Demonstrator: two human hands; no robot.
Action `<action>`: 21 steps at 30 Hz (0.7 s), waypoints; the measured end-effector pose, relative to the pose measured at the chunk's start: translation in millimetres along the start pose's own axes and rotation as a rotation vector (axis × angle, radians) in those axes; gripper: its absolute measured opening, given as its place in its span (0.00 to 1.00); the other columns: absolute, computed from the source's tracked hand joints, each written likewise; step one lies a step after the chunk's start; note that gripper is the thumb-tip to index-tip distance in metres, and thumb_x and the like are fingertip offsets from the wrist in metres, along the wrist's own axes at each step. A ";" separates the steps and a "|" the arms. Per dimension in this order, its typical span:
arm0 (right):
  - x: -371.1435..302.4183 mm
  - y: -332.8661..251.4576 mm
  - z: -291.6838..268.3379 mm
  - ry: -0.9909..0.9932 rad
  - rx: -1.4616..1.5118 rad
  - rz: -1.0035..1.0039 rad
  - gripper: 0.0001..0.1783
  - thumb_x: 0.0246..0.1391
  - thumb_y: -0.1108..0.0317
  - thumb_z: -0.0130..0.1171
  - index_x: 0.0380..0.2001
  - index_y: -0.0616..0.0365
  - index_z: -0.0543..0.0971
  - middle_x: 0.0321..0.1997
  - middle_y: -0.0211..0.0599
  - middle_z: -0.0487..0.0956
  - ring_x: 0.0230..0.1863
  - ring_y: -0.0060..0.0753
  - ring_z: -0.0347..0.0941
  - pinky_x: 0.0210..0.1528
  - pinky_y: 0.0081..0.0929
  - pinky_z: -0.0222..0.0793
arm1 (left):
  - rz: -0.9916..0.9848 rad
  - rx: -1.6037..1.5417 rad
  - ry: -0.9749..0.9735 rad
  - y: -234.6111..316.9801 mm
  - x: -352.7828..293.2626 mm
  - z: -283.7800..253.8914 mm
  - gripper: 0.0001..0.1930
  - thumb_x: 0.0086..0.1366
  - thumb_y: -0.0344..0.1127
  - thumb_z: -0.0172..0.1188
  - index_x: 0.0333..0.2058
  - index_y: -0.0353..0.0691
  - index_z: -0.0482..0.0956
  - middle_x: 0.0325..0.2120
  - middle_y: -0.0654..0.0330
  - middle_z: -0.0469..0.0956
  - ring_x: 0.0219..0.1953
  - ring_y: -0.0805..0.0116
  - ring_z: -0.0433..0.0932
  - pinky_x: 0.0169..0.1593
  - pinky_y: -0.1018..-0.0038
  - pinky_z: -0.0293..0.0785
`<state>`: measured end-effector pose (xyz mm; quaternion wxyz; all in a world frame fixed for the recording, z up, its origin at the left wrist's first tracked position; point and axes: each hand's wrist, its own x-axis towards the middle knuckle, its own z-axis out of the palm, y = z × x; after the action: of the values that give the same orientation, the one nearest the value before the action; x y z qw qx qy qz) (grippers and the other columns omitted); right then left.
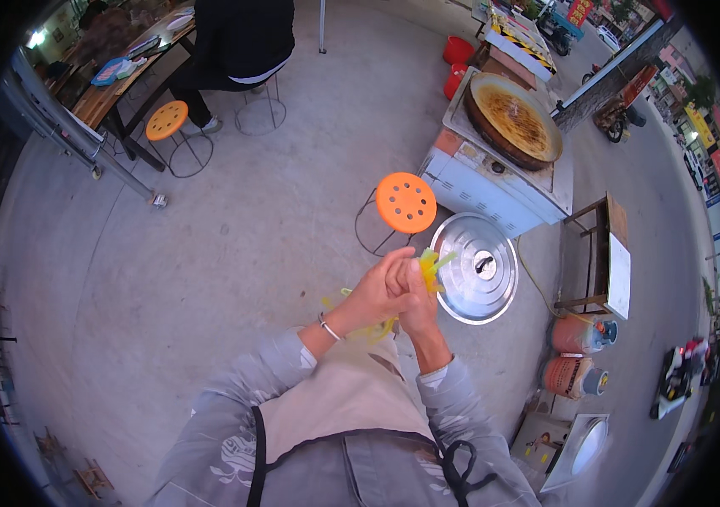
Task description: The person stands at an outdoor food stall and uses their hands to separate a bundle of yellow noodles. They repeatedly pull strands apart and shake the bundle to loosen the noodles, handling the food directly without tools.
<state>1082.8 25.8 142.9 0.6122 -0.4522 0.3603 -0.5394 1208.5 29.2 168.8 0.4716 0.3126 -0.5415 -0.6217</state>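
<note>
Currently left hand (377, 291) and right hand (417, 302) both clenched on thin yellow-green plastic strips (432, 266), above round steel lid (478, 270).

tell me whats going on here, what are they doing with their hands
A person in a grey top and apron stands on a concrete floor, both hands together in front of the chest. The left hand and right hand grip a bunch of yellow-green strips, whose ends stick up above the fingers. Just beyond lie a round metal lid and an orange stool. A large flat pan sits on a cart further back. Another person sits at a table in the distance.
</note>
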 end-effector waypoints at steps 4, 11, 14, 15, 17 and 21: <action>-2.3 -32.0 13.5 -0.028 -0.216 -0.029 0.09 0.64 0.66 0.46 0.35 0.59 0.73 0.29 0.23 0.70 0.31 0.16 0.66 0.32 0.18 0.63 | -0.095 0.013 -0.013 -1.6 -9.5 -1.2 0.34 0.60 0.48 0.63 0.58 0.34 0.61 0.41 0.58 0.72 0.43 0.70 0.74 0.48 0.73 0.71; -4.2 -29.4 -0.4 -0.097 -0.197 0.067 0.18 0.66 0.58 0.44 0.43 0.64 0.74 0.35 0.31 0.74 0.36 0.18 0.66 0.40 0.18 0.63 | -0.368 0.129 -0.283 19.0 -16.5 -13.8 0.16 0.70 0.45 0.48 0.38 0.35 0.70 0.29 0.65 0.73 0.32 0.77 0.71 0.38 0.77 0.70; -6.0 -44.5 -4.8 -0.059 -0.139 0.087 0.17 0.64 0.62 0.48 0.47 0.65 0.75 0.44 0.34 0.75 0.43 0.19 0.66 0.46 0.19 0.63 | -0.424 0.027 -0.281 14.2 -22.9 -18.8 0.17 0.72 0.47 0.45 0.36 0.37 0.70 0.30 0.65 0.74 0.33 0.79 0.70 0.39 0.78 0.69; -4.6 -49.3 -5.4 0.014 -0.127 0.041 0.17 0.63 0.64 0.49 0.47 0.65 0.75 0.43 0.33 0.75 0.42 0.19 0.67 0.45 0.19 0.63 | -0.430 0.005 -0.273 15.9 -23.8 -20.3 0.17 0.72 0.47 0.45 0.36 0.37 0.70 0.31 0.65 0.75 0.33 0.79 0.70 0.39 0.78 0.69; 0.7 -57.3 -8.6 0.159 -0.103 -0.052 0.16 0.61 0.66 0.51 0.48 0.65 0.75 0.41 0.31 0.75 0.40 0.19 0.67 0.43 0.18 0.63 | -0.443 -0.042 -0.257 22.2 -25.5 -21.1 0.17 0.72 0.47 0.44 0.36 0.39 0.70 0.32 0.65 0.75 0.34 0.80 0.70 0.39 0.79 0.68; 5.7 -67.0 -24.9 0.058 -0.129 -0.102 0.16 0.57 0.67 0.60 0.45 0.65 0.77 0.36 0.28 0.75 0.37 0.16 0.67 0.38 0.14 0.61 | -0.361 -0.059 -0.235 23.4 -27.0 -21.8 0.18 0.72 0.51 0.46 0.36 0.41 0.73 0.24 0.74 0.64 0.25 0.85 0.60 0.26 0.84 0.58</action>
<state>1038.1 15.5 198.0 0.5428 -0.4928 0.3882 -0.5584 1243.6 46.7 183.5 0.2951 0.3160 -0.5094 -0.7440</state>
